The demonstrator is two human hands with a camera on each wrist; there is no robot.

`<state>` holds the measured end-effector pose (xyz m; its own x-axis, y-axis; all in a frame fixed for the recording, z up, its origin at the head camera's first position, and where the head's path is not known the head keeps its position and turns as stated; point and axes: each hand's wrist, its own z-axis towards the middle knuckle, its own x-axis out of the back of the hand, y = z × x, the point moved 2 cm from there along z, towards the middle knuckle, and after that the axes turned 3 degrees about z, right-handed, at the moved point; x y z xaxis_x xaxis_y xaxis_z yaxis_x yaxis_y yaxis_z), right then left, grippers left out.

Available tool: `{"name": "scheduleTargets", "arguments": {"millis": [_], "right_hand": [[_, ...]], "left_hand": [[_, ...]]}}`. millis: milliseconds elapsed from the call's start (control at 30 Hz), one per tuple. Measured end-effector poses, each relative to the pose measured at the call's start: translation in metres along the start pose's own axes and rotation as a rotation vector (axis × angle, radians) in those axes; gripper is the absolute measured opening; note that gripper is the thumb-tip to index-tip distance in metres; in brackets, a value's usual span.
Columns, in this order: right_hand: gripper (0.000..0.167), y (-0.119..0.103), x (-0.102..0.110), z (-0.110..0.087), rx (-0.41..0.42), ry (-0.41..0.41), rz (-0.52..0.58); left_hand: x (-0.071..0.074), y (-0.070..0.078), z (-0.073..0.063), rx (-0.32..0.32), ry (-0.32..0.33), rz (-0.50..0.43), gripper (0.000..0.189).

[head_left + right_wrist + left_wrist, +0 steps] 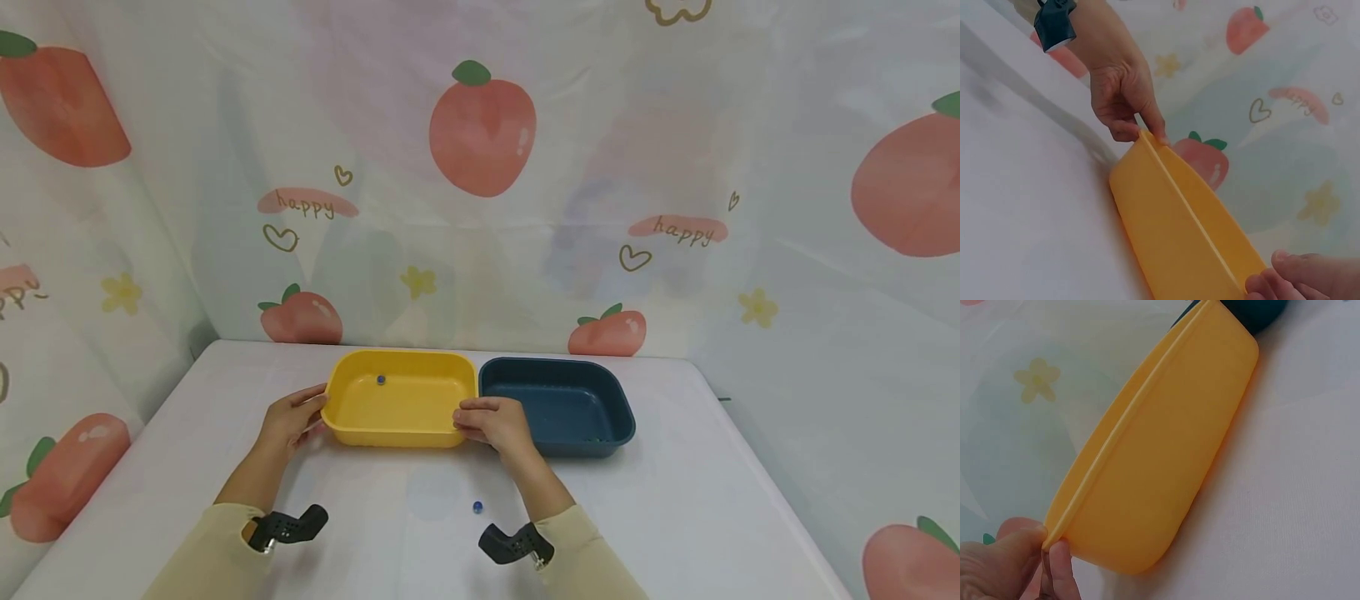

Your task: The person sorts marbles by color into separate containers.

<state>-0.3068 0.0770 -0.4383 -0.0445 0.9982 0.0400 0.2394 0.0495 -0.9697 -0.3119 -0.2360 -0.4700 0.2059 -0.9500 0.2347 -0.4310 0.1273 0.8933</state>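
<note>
A yellow plastic basin (397, 437) stands on the table, with a small blue ball (381, 379) inside towards its back. My left hand (288, 423) holds the basin's left end, and the left wrist view has the thumb and a finger (1062, 569) pinching the rim. At the opposite end, my right hand (497, 422) grips the rim near the front right corner; in the right wrist view its thumb (1297, 265) lies over the edge. A second small blue ball (477, 507) lies on the table in front, between the forearms.
A dark blue basin (592, 448) stands right beside the yellow one, its left front corner partly behind my right hand. A white cloth covers the table (360, 517). Behind it hangs a curtain (487, 267) printed with fruit. Each wrist wears a black camera mount (288, 529).
</note>
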Motion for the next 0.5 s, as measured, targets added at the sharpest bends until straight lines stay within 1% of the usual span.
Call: {"name": "scheduleTargets", "arguments": {"millis": [367,500], "right_hand": [[0.033,0.004,0.011,-0.013,0.003,-0.016,-0.108],[0.034,0.006,0.015,-0.019,0.010,-0.033,-0.105]], "left_hand": [[0.001,0.000,0.002,0.003,-0.001,0.001,0.048],[0.001,0.000,0.001,-0.003,-0.001,-0.002,0.049]]}}
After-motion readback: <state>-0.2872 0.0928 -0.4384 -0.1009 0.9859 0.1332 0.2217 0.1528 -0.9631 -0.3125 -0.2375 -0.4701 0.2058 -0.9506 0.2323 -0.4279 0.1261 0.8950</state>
